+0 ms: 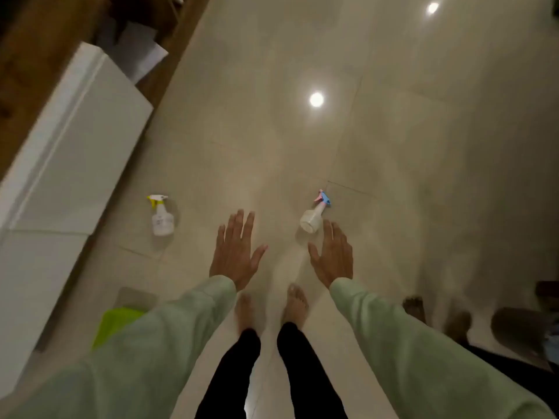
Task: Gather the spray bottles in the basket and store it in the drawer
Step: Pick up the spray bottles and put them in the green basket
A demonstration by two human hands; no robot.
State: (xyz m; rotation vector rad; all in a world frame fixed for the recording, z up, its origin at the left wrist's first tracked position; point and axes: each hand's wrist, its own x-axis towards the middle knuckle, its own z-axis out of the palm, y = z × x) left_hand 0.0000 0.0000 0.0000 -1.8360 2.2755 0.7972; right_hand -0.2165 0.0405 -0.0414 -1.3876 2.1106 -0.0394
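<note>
Two spray bottles rest on the tiled floor in the head view. A clear bottle with a yellow and white trigger head (pixel 162 216) stands upright at the left. A clear bottle with a blue and pink trigger head (pixel 314 215) lies tilted at the right. My left hand (pixel 235 252) is spread flat, palm down, between the two bottles and holds nothing. My right hand (pixel 333 256) is also spread flat, its fingertips just below the blue-headed bottle's base, not gripping it. A lime-green basket (pixel 116 323) shows at the lower left, partly hidden by my left sleeve.
A white cabinet (pixel 78 158) runs along the left, with a wooden wall behind it. My bare feet (pixel 272 309) stand on the beige tiles. Another person's feet (pixel 435 316) and dark objects sit at the right edge. Ceiling lights reflect on the floor.
</note>
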